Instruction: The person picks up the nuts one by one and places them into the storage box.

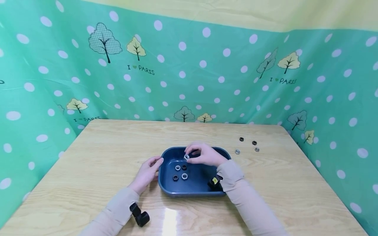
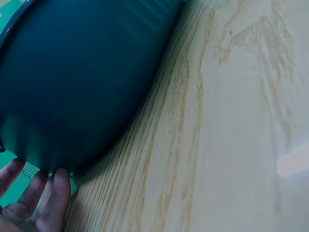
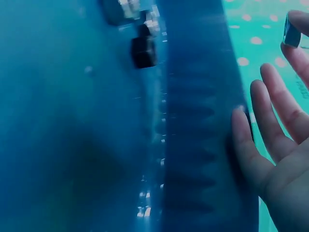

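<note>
A dark blue plastic tray [image 1: 195,194] sits on the wooden table. My left hand [image 1: 147,172] is at its left end. In the left wrist view, that hand's fingertips [image 2: 60,181] touch the tray's outer wall. Above the tray's far part, my right hand [image 1: 208,154] pinches a silver hex nut [image 1: 186,157] between thumb and index finger; the right wrist view shows the nut [image 3: 291,35] edge-on, with the other fingers spread. Inside the tray at the left lie a silver nut [image 1: 178,167], a black nut [image 1: 184,167], another black nut [image 1: 175,178] and another silver nut [image 1: 184,176].
Right of the tray, on the table [image 1: 103,157], lie two black nuts [image 1: 241,139] [image 1: 254,143] and two silver nuts [image 1: 237,151] [image 1: 257,149]. A green dotted curtain [image 1: 165,65] hangs behind the table and along both sides. Each wrist carries a small black camera.
</note>
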Available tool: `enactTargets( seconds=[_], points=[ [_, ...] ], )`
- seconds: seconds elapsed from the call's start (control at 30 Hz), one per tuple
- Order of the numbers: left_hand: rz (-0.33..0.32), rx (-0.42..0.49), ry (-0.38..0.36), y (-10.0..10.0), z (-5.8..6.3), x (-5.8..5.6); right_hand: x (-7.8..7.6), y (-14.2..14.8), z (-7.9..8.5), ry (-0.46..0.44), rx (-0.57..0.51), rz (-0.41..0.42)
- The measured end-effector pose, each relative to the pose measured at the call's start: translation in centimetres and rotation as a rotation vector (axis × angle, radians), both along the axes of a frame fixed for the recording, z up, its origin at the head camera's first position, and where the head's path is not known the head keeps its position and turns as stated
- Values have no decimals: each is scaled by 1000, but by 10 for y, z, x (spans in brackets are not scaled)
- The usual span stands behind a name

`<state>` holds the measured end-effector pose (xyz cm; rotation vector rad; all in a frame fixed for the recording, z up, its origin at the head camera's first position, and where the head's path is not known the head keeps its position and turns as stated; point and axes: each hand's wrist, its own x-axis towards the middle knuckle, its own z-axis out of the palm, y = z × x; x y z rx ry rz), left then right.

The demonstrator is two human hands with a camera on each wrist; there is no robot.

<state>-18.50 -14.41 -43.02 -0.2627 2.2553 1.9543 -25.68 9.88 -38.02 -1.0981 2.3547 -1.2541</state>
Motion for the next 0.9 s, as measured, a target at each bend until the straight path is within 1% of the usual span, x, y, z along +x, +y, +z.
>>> enactTargets(
  seconds=[0.17, 0.3, 0.53, 0.67, 0.77, 0.9],
  points=[
    [1, -4, -5, -1, 0, 4, 5, -3, -7, -14, 86, 13],
    [16, -10, -11, -1, -1, 5, 6, -5, -10, 23, 147, 15],
    [28, 10, 7, 1, 2, 0, 2, -4, -3, 110, 309, 9],
    [39, 21, 13, 1, 1, -2, 2, -4, -3, 157, 391, 19],
    [39, 26, 9, 2, 0, -1, 4, -4, -6, 157, 442, 6],
    [38, 26, 6, 3, -1, 2, 8, -5, -10, 128, 481, -30]
  ],
)
